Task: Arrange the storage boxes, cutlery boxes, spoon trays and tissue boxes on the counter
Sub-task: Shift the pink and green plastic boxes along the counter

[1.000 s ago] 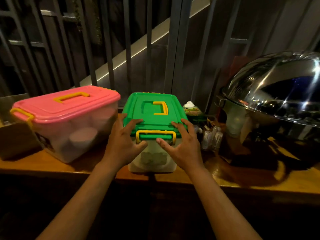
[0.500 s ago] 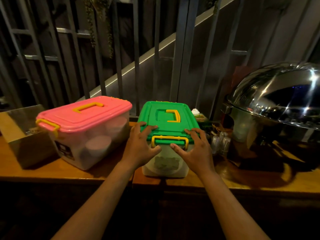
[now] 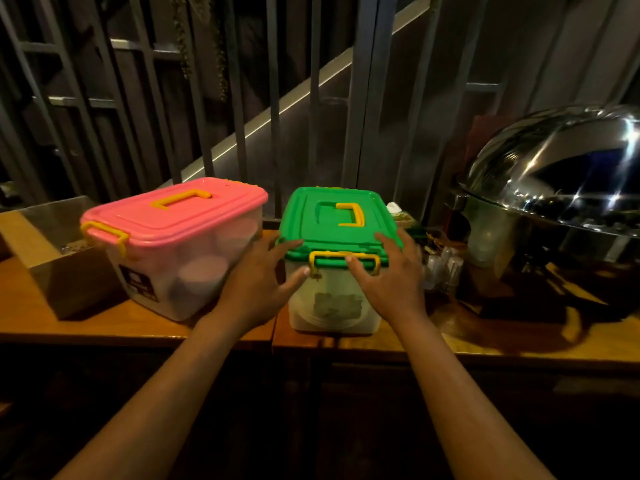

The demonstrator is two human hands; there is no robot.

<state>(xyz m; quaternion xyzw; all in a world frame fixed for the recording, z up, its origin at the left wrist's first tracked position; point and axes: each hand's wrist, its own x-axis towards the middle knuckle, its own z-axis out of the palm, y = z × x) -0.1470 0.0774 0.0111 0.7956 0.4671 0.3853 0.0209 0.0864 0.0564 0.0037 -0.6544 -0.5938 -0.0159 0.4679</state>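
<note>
A clear storage box with a green lid [image 3: 337, 223] and yellow clasps stands on the wooden counter [image 3: 138, 323], near its front edge. My left hand [image 3: 258, 289] lies against the box's front left corner, fingers spread over the lid's edge. My right hand [image 3: 389, 282] rests on the front right, fingertips on the yellow front clasp. A second clear storage box with a pink lid [image 3: 176, 216] stands just to the left, angled, with pale round containers inside.
A brown open box [image 3: 52, 258] sits at the far left of the counter. A large steel chafing dish with a domed lid [image 3: 561, 188] fills the right side. Small jars and packets [image 3: 440, 265] stand between it and the green-lidded box. Metal railings rise behind.
Both hands have closed in on the green-lidded box's front corners; my right fingertips now reach the yellow clasp. The view has shifted, so both boxes sit further right in frame.
</note>
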